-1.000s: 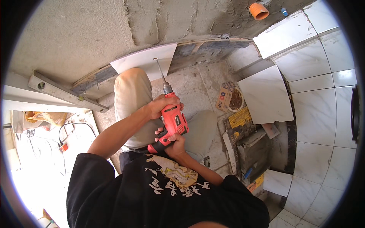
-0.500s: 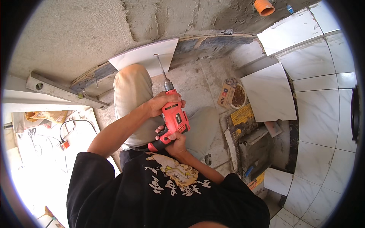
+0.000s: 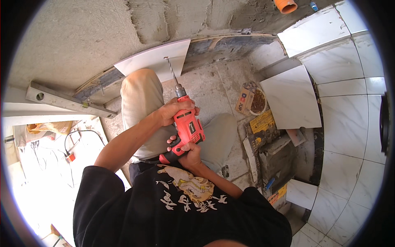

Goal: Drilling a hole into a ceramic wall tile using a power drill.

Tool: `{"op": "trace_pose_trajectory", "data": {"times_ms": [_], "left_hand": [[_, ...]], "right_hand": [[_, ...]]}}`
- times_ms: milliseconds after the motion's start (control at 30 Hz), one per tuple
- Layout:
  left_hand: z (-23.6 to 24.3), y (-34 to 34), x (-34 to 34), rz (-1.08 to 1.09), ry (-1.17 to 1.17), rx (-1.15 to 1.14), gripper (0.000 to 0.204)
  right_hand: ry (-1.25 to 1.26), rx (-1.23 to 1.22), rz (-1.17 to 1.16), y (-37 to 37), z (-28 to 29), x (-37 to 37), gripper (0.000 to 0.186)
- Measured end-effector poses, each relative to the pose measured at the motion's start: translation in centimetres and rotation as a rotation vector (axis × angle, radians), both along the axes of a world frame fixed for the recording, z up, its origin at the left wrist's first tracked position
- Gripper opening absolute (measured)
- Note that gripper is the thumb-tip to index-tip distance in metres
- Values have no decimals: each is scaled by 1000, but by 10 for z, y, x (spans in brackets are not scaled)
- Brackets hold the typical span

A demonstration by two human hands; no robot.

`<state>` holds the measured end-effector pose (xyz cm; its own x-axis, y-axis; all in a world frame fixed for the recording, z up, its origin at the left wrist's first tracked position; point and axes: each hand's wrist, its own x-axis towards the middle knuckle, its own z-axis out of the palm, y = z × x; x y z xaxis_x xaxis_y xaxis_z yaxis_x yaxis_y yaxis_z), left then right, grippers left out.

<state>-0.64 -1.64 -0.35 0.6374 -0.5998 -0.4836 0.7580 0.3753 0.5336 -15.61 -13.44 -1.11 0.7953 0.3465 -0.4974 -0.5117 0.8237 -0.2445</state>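
A red and black power drill lies across my lap, its bit pointing away from me. My left hand is wrapped round the front of the body, just behind the chuck. Farther back, my right hand grips the rear handle, fingers near the trigger. The bit's tip meets a small chipped hole in a white tile propped against the wall's foot; how deep it sits I cannot tell. My left knee is up against the tile, overlapping its lower edge.
A metal level leans at the left. On the right are a cardboard box, a round container of brown bits, a large loose tile, a mortar-smeared tub and a tiled wall. An orange pipe juts out above.
The drill and tile appear slightly higher and farther left in the picture. The bit's spiral grooves show clearly now, where they looked smooth before. Both hands keep the same hold.
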Motion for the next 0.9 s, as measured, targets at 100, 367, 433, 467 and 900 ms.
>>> {"op": "trace_pose_trajectory", "data": {"times_ms": [100,367,433,467,900], "left_hand": [[1,1,1,-9,10,-7,36],[12,2,6,-43,128,6,35],[14,1,6,-57,155,14,34],[13,2,5,-43,139,9,34],[18,1,4,-53,89,52,32]], "right_hand": [[1,-3,-5,2,-2,-1,65],[34,9,-12,6,17,-1,63],[55,8,-25,7,21,-2,63],[44,3,-11,8,21,-2,63],[25,13,-17,8,9,-2,63]]}}
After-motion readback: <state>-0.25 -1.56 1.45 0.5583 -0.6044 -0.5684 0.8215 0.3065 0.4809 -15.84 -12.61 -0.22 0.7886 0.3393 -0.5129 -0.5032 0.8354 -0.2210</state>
